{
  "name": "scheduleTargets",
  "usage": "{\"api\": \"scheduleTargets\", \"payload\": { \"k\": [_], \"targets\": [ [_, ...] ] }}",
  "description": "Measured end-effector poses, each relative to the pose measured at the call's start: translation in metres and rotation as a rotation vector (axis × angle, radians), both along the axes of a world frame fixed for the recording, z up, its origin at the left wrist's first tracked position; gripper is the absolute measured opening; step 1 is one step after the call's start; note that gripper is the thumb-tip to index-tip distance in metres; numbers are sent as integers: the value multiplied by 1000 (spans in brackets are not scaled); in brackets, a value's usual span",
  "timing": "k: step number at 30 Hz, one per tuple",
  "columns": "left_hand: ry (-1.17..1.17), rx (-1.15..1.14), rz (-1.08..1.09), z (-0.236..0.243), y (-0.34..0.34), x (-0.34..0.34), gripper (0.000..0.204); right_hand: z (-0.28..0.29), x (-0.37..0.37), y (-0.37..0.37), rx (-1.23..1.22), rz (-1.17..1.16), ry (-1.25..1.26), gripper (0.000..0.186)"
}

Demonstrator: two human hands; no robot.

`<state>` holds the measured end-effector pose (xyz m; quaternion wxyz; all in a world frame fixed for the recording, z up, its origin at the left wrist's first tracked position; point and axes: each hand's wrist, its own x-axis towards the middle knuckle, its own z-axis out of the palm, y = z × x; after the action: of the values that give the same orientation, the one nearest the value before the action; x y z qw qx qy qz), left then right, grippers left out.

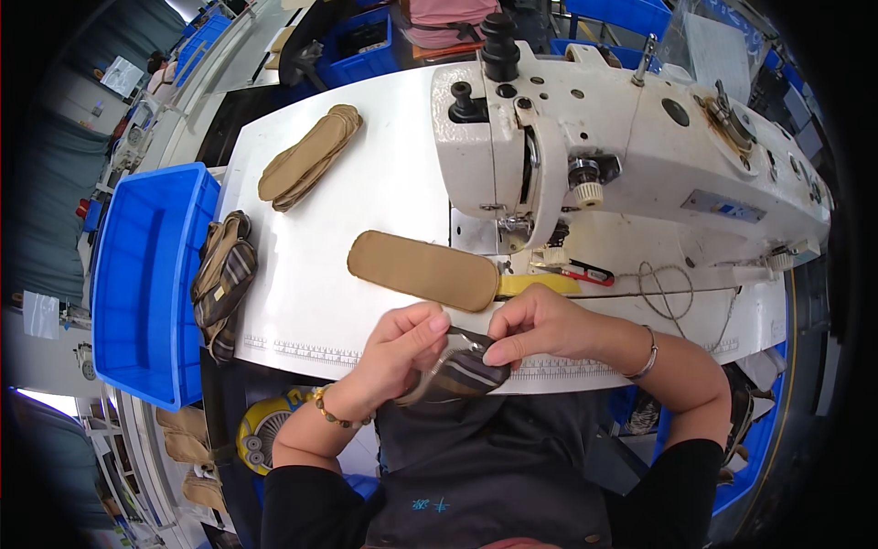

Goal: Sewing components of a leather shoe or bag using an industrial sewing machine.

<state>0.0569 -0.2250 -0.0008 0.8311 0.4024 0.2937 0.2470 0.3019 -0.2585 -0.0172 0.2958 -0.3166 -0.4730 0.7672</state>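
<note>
My left hand [407,352] and my right hand [530,334] both pinch the edge of a dark striped fabric piece [453,375] with a pale lining or edge, held over the front of the white sewing table [302,284]. Just beyond my hands lies a tan oval padded piece [421,267], left of the needle area of the white industrial sewing machine [640,165]. A stack of tan oval pieces [306,156] is at the back left. More striped fabric pieces [224,284] are bunched at the table's left edge.
An empty blue bin [151,284] stands left of the table. Red-and-black thread snips [585,273], a yellow strip [535,285] and a loose cord [663,302] lie beside the machine. More blue bins [357,50] are behind. Another person [160,80] is in the far left background.
</note>
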Motion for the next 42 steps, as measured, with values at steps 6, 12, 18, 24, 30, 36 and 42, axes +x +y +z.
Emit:
{"api": "scheduleTargets", "payload": {
  "k": [6, 12, 18, 24, 30, 36, 42],
  "targets": [
    [266, 391, 0, 2, 7, -7, 15, 4, -1, 1, -23, -36, -72, 23],
    [367, 337, -29, -5, 10, -11, 27, 3, -1, 1, -43, -15, -34, 20],
    [418, 305, -186, 5, 11, -14, 28, -4, -3, 0, 0, -15, -6, 21],
    [367, 503, -120, -7, -2, -21, 22, -5, -7, -5, 14, 71, -34, 24],
    [-182, -323, -152, -8, -10, -30, 18, -8, -10, -8, 27, 26, 32, 24],
    [180, 208, 97, -5, -41, -10, 14, -3, -19, -18, 379, -47, -178, 20],
    [363, 362, 251, -2, -42, -19, 20, -7, -19, -17, 1169, -237, -670, 19]
  ]
}}
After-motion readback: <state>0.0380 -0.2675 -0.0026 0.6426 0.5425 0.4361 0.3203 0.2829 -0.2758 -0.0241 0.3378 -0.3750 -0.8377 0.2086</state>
